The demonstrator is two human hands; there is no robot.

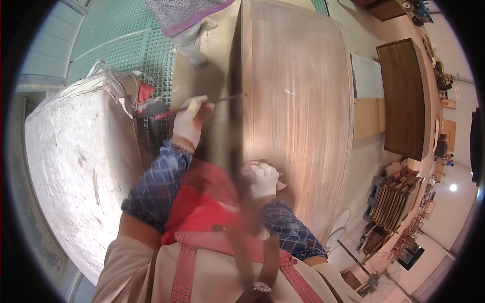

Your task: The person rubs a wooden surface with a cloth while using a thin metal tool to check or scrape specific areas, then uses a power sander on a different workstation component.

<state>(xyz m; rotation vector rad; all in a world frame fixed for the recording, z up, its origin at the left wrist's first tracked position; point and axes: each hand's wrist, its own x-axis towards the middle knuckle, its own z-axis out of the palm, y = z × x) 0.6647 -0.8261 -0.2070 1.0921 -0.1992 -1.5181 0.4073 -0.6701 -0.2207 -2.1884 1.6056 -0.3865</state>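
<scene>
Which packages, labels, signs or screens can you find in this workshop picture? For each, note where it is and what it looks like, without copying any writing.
Dark screen-like panel: far right edge, tall, black, mostly cut off; cannot tell whether it is a screen.
Small orange-brown boards: on the right wall, flat and rectangular; too small to tell whether they are signs.
No packages or labels show near the left hand, the right hand or the wooden panel.

A large brown wooden panel point(298, 101) rests on a pale workbench point(212, 76) over green floor grating point(121, 35).
</scene>
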